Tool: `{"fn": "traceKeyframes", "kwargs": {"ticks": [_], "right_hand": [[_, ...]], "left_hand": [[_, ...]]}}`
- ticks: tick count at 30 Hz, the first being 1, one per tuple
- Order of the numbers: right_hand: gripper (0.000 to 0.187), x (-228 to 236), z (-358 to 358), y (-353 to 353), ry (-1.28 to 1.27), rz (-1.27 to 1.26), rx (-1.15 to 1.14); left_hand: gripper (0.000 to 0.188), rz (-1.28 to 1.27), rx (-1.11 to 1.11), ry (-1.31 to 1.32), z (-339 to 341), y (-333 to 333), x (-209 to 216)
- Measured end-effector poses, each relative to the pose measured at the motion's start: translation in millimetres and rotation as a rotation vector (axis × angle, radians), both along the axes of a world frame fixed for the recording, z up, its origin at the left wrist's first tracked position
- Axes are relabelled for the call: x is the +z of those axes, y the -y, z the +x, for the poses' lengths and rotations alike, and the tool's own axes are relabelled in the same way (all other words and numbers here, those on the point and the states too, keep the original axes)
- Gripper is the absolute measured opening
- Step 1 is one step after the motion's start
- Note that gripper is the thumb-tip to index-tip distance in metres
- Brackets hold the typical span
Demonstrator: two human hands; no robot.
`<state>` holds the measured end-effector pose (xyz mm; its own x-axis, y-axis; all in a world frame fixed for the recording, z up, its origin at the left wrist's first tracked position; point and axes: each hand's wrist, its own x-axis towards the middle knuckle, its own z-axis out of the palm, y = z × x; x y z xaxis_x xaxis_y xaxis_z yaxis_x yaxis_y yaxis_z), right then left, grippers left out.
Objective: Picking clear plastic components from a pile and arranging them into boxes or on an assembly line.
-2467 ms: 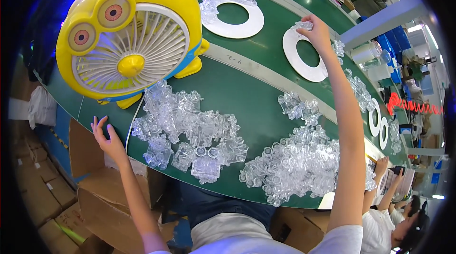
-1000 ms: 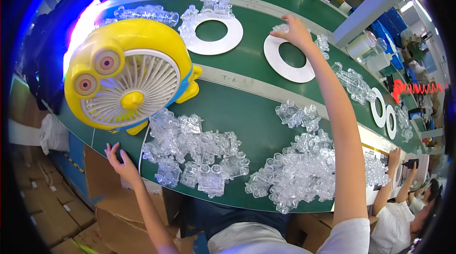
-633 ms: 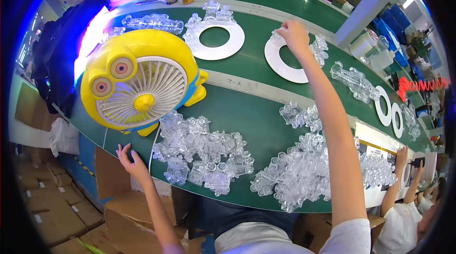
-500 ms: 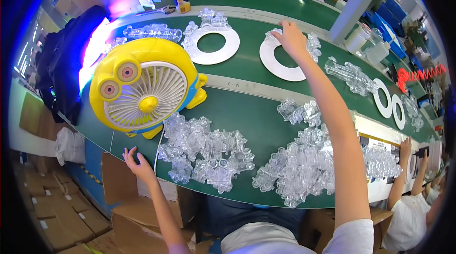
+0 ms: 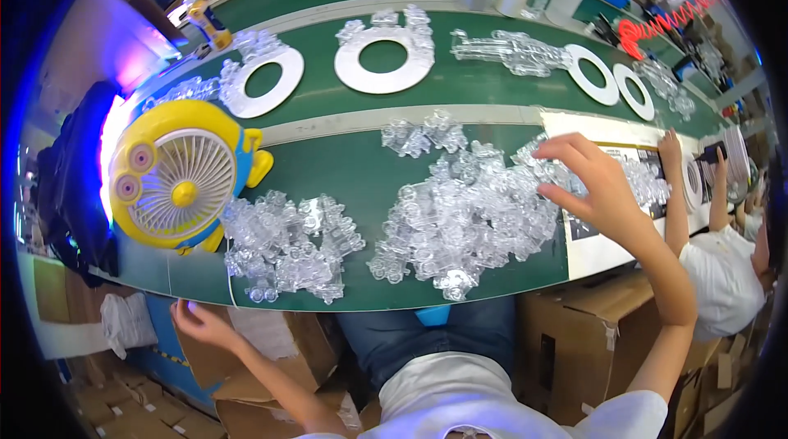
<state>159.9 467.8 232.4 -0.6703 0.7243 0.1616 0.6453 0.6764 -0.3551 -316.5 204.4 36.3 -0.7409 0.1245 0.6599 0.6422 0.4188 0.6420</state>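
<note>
Over the right end of a large pile of clear plastic parts [image 5: 468, 217] is my right hand [image 5: 595, 184], with thumb and fingers apart. Its fingertips overlap the pile's edge; whether they touch a part I cannot tell. My left hand [image 5: 209, 328] hangs just beyond the table's near edge, by a cardboard box, fingers loosely curled and apart. A small bright glint shows at its fingertips. Closer to the yellow fan lies a smaller pile of clear parts [image 5: 287, 246]. On the far green strip, a white ring [image 5: 349, 69] has clear parts along its far rim.
A yellow fan [image 5: 176, 176] with cartoon eyes stands at the left. Another white ring [image 5: 287, 86] lies beyond it. Two white rings, one being this ring [image 5: 579, 69], lie far right. Cardboard boxes [image 5: 587, 332] stand under the table. Other people's arms [image 5: 675, 193] are at the right.
My right hand has come back from the far white ring to the large pile. My left hand has curled somewhat. The view has swung right.
</note>
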Motion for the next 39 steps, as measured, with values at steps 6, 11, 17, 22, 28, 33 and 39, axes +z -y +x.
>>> {"fn": "traceKeyframes", "kwargs": {"ticks": [6, 11, 17, 22, 28, 33, 39], "right_hand": [[0.028, -21, 44, 6, 0.013, -0.030, -0.077], [0.040, -42, 5, -46, -0.062, -0.170, 0.011], [0.049, -101, -103, -89, -0.047, 0.295, 0.355], [0.059, -115, -131, -97, 0.180, 0.141, 0.411], [0.062, -102, -113, -113, 0.308, -0.020, 0.392], [0.059, -111, -91, -121, 0.324, 0.012, 0.367], [0.047, -78, -66, -88, 0.123, 0.048, 0.358]], "left_hand": [[0.053, -0.234, -0.635, -0.112, 189, -36, 84], [0.073, -0.405, -1.097, -0.219, 265, -95, 68], [0.074, -0.569, -1.121, -0.238, 264, -123, 70], [0.064, -0.384, -1.136, -0.263, 265, -133, 46], [0.050, -0.259, -1.021, -0.341, 264, -145, 40], [0.050, -0.235, -1.062, -0.389, 262, -157, 42], [0.048, -0.309, -1.059, -0.387, 260, -146, 41]]}}
